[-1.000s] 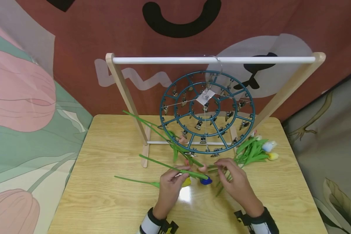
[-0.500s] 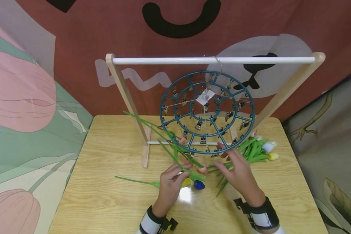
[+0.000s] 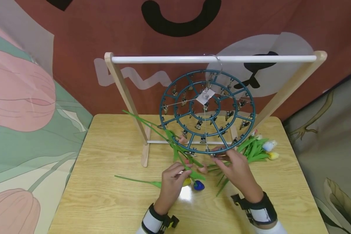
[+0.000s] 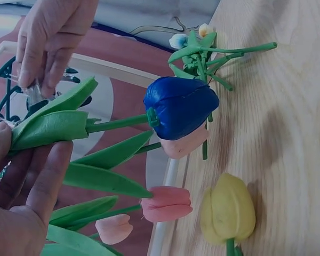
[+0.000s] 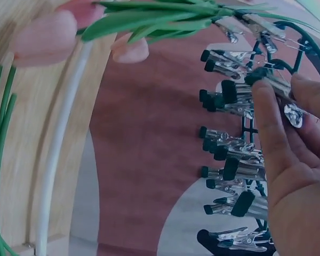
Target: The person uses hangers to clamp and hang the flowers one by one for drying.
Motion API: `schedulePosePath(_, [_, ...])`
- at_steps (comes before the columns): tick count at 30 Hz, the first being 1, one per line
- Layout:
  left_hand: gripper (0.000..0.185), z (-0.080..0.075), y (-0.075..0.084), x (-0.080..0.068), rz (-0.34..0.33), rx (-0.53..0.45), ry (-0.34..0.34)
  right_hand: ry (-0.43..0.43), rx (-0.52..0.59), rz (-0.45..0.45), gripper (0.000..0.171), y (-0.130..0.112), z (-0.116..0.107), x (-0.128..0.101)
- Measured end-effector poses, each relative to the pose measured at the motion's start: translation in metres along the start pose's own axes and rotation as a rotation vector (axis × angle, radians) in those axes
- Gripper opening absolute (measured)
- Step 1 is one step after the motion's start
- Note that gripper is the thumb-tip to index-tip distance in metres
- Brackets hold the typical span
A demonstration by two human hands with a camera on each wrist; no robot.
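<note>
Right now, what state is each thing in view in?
Left hand: holds the blue tulip's stem.
Right hand: pinches a metal clip.
Blue tulip: lifted off the table.
Yellow tulip: lying on the table.
Round clip hanger: hanging from the white rail.

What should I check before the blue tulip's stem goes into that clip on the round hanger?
1. Left hand holds the blue tulip by its leaves: ok.
2. Right hand fingers pinch a metal clip at the teal hanger's lower rim: ok.
3. Clip pressed open: cannot tell.
4. Stem end lined up with the clip: cannot tell.
5. Hanger hook on the white rail: ok.
6. Pink tulips hang close by and may snag: not ok.
</note>
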State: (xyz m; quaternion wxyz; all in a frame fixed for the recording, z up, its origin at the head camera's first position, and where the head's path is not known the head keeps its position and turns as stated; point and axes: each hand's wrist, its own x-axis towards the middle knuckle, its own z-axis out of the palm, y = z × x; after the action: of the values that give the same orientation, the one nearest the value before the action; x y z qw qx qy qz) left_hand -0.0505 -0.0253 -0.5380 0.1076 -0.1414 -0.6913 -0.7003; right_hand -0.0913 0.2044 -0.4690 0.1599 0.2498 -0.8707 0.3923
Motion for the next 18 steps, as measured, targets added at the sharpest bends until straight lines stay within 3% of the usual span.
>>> schedulePosePath(8, [0.017, 0.005, -0.001, 0.002, -0.034, -0.038, 0.002, 0.037, 0.088, -0.041, 0.045, -0.004, 0.003, -0.001])
schedulePosePath(18, [0.019, 0.008, -0.001, 0.009, 0.036, -0.033, 0.006, 0.105, 0.179, -0.040, 0.042, -0.008, 0.015, -0.003])
